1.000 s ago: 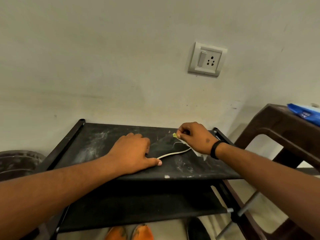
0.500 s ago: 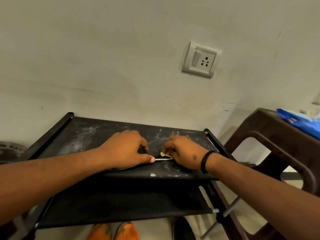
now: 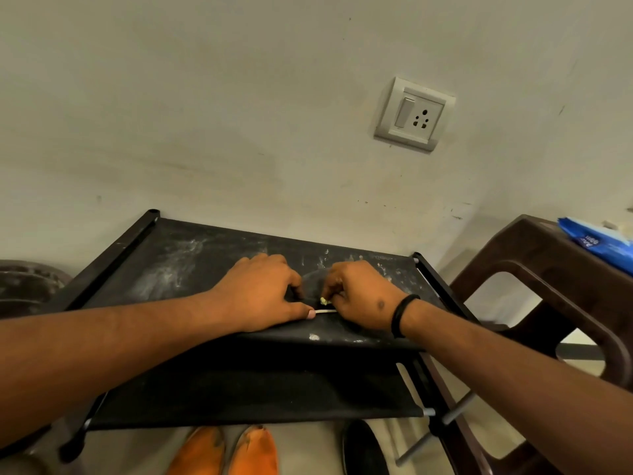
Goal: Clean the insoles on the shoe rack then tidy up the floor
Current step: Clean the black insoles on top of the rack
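A black shoe rack point(image 3: 191, 265) stands against the wall, its top shelf streaked with white dust. On that shelf lies a dark insole point(image 3: 312, 286) with a thin white edge, mostly hidden under my hands. My left hand point(image 3: 263, 293) holds the insole down with curled fingers, its thumb tip on the white edge. Just to the right of that thumb, my right hand point(image 3: 359, 296) pinches a small yellow-green scrap point(image 3: 323, 301) against the insole. A black band circles my right wrist.
Two orange shoes point(image 3: 205, 454) and a black shoe point(image 3: 363, 447) sit on the floor under the rack. A brown plastic stool point(image 3: 534, 248) with a blue packet point(image 3: 599, 241) stands at the right. A wall socket point(image 3: 414, 113) is above; a dark round object point(image 3: 24, 286) is at the left.
My right hand has drawn the yellow-green scrap along the insole from its far right end toward my left thumb. My left hand has stayed on the insole.
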Tool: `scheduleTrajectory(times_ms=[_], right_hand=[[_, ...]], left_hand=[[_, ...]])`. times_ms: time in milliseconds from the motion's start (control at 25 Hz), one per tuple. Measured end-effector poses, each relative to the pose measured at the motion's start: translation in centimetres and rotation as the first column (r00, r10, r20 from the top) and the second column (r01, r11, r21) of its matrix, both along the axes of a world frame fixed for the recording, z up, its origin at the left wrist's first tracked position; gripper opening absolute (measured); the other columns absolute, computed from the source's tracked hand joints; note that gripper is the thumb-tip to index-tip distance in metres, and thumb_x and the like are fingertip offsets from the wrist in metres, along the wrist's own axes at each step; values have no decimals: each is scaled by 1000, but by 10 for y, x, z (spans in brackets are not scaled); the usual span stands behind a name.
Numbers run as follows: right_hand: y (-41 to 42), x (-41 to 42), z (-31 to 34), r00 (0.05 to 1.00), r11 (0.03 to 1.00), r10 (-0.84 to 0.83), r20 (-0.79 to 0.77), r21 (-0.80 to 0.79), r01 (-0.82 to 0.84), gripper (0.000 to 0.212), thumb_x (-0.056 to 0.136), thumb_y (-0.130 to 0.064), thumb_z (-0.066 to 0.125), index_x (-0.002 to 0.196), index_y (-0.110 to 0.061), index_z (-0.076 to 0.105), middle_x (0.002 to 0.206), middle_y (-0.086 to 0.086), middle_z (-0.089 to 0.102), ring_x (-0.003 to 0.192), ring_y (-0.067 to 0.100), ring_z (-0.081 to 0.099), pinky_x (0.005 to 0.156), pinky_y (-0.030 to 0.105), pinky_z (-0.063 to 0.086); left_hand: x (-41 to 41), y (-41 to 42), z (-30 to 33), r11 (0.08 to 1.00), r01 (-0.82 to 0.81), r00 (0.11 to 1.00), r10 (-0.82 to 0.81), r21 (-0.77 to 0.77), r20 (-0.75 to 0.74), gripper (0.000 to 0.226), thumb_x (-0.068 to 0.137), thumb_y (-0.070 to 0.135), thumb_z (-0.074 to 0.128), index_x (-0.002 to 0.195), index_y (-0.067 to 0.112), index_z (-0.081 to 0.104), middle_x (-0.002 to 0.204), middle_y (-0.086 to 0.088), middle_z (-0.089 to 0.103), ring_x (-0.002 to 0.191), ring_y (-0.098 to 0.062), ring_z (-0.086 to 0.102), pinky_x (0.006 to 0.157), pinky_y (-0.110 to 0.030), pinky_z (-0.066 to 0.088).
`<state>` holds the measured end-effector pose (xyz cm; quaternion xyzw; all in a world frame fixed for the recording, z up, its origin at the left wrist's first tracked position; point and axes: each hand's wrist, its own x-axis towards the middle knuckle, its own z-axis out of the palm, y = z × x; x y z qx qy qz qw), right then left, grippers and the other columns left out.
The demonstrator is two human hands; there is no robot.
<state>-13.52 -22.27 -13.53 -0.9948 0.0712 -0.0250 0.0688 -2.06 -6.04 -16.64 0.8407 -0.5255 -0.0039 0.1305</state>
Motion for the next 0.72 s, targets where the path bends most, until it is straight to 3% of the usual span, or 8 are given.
scheduleTrajectory(times_ms=[80,160,280,360,520,720], right_hand=[[5,-2,4,998,999,-44,-51,28,46,21,86,-26,59,80,-13,74,87,6,69,78,18,64,74,35,57],[10,-1,7,990,994,-102,-93,36,106,29,88,-39,62,78,-14,73,79,5,70,72,18,66,70,36,58],[11,5,6,987,989,-139,-87,32,142,13,89,-16,65,92,-12,76,89,4,73,82,16,67,79,30,57],[5,9,1,985,986,-167,-45,24,168,16,87,-5,62,91,-10,77,91,5,74,85,17,68,80,28,57],[-12,19,-1,965,969,-247,91,47,244,10,82,-1,64,86,-6,72,86,6,70,83,20,65,80,33,56],[3,10,-3,995,983,-85,52,168,75,12,79,-1,69,84,-12,69,82,1,69,77,12,65,71,19,55]], left_hand=[[1,0,0,1000,6,1000,-6,-5,-5,49,80,77,54,109,41,69,112,7,58,110,-17,53,93,-40,45],[1,0,0,1000,10,1000,-10,-17,0,49,80,77,55,109,40,70,110,7,58,109,-17,54,92,-40,45],[1,-1,0,1000,4,1000,-4,-14,-5,48,80,77,56,108,40,70,109,8,57,107,-15,54,89,-38,45],[1,-1,0,1000,5,1000,-6,-15,-12,47,80,77,56,107,41,70,109,9,57,107,-15,54,90,-38,45],[1,0,1,1000,11,1000,-11,-11,-15,46,80,76,56,108,42,71,110,10,58,109,-15,54,92,-38,45],[2,0,-3,1000,10,1000,-11,-12,-15,46,78,78,57,107,44,71,100,12,52,106,-15,53,87,-37,46]])
